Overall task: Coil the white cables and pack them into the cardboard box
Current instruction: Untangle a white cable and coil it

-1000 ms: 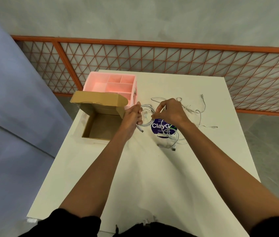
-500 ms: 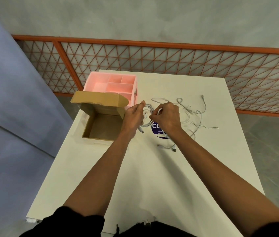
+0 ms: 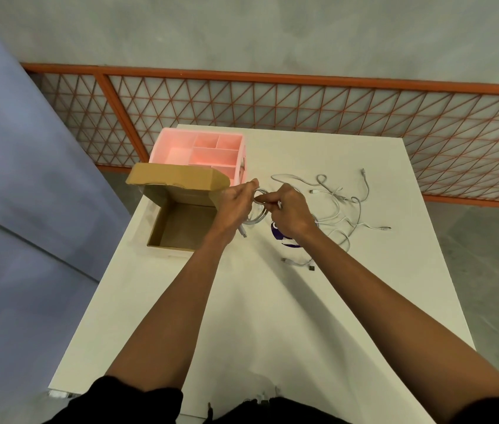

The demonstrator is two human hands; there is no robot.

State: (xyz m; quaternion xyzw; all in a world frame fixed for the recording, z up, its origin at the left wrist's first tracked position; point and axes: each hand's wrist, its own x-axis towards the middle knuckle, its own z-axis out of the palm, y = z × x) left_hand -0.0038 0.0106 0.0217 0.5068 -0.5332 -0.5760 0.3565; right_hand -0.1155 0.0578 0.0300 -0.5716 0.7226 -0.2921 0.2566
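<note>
An open cardboard box [image 3: 181, 228] is seen just left of the left hand [image 3: 236, 206], its brown floor bare and its lid [image 3: 178, 179] raised on the far side. A pink tray [image 3: 199, 148] with several compartments is set behind the box, beyond the left hand's knuckles, at the far left corner of a white table [image 3: 257, 316].

The left hand is closed around a small coil of white cable [image 3: 256, 217], which is held just above the tabletop between the two hands. One plug end [image 3: 243, 234] of that cable is left hanging below the left palm.

The top of the coil is pinched by the thumb and forefinger of the right hand [image 3: 291, 212], whose other fingers are curled in; the two hands are almost touching over the loops. A purple label [image 3: 285, 240] is partly covered by the right wrist, and its wording cannot be read.

To the right of the right hand, more white cables [image 3: 340, 206] are spread in a loose tangle on the table, with plug ends pointing outward. One further cable end [image 3: 295, 262] is laid beside the right forearm, nearer the person.

An orange lattice railing [image 3: 272, 108] is visible beyond both hands, past the table's far edge.
</note>
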